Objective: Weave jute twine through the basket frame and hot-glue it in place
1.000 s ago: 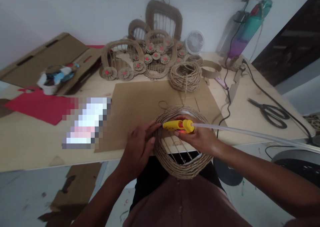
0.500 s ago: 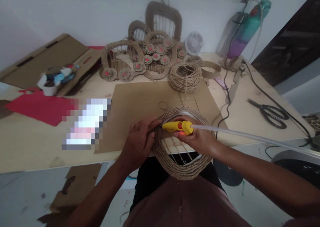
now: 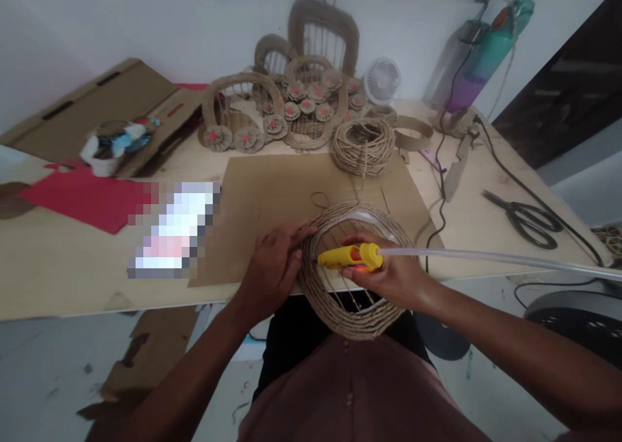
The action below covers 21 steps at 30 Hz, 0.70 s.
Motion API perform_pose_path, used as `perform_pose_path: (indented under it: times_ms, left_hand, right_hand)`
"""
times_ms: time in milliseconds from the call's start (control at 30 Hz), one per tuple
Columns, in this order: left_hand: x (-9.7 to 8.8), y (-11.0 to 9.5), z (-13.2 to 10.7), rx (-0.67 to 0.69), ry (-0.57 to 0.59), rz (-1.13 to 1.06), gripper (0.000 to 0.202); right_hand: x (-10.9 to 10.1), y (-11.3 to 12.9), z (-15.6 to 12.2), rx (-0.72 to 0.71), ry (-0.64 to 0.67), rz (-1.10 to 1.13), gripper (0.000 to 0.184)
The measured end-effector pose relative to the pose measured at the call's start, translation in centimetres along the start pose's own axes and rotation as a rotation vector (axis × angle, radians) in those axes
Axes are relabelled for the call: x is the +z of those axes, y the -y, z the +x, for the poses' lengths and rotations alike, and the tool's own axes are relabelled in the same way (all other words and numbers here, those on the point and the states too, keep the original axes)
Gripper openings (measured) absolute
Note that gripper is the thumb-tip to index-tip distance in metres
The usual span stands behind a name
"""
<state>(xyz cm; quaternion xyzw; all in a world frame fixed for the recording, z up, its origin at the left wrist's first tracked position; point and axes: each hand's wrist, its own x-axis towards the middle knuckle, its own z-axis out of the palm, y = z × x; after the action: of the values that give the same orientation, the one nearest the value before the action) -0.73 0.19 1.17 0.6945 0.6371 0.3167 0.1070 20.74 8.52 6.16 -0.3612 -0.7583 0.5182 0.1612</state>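
My right hand is closed around a yellow glue gun, with a long clear glue stick running out of its back to the right. The gun's nozzle points left, at the inner left side of a ring wound with brown twine. Strings cross the ring's opening, and a pale band lines its inside. My left hand grips the ring's left rim, thumb toward me and fingers on the far side. The ring overhangs the table's front edge above my lap.
A cardboard sheet lies under the work, with a twine coil at its back. Black scissors and a cable are on the right. Left lie a blurred-out bright rectangle and red sheet. Twine-wrapped frames with paper flowers stand behind.
The glue gun's nozzle has shifted slightly down and right along the ring's inner left side. My left hand keeps its hold on the rim. The whole view has tilted slightly.
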Motion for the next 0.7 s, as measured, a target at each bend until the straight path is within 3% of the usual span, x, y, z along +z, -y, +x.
perform_pose_path:
  times_ms: [167, 333, 533, 700]
  left_hand:
    - [0.0, -0.2, 0.1, -0.007, -0.004, 0.017, 0.038]
    - [-0.2, -0.2, 0.1, -0.017, 0.02, 0.009, 0.041]
    - [-0.4, -1.6, -1.8, -0.011, -0.124, 0.05, 0.043]
    - [0.9, -3.3, -4.2, -0.028, -0.213, 0.126, 0.044]
  right_hand:
    - [-0.5, -0.1, -1.2, 0.024, 0.074, 0.003, 0.032]
    - [-0.8, -0.1, -1.2, 0.047, 0.069, 0.02, 0.032]
    - [-0.6, -0.5, -1.3, 0.036, 0.041, 0.072, 0.034]
    - [-0.5, -0.4, -1.4, 0.04, 0.03, 0.097, 0.037]
